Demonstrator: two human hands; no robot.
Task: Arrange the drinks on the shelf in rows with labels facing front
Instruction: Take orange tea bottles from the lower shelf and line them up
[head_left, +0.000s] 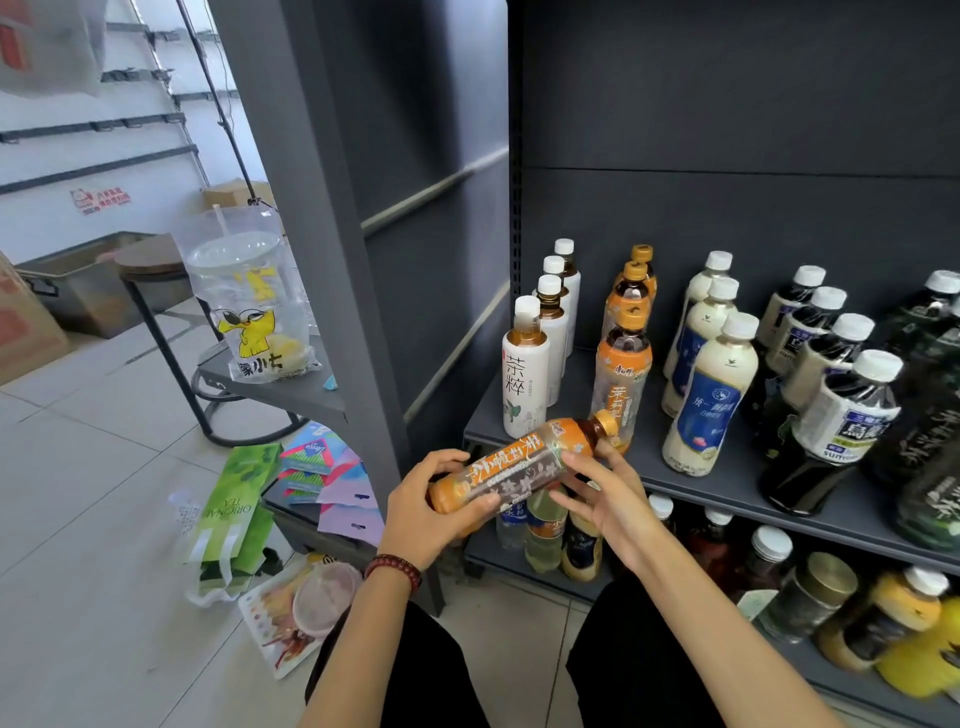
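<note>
I hold an orange-labelled tea bottle (524, 465) on its side in front of the grey shelf (737, 483), cap pointing right. My left hand (431, 506) grips its base end and my right hand (608, 491) grips near its neck. On the shelf stand rows running front to back: white-labelled tea bottles (525, 371), orange tea bottles (623, 364), milky bottles with blue labels (709, 395), and dark oolong bottles (836, 410).
More dark bottles (930, 374) crowd the shelf's right end. The lower shelf (524, 569) holds mixed bottles and jars. To the left, a cup in a plastic bag (254, 306) sits on a ledge; green bags (234, 512) and packets lie on the tiled floor.
</note>
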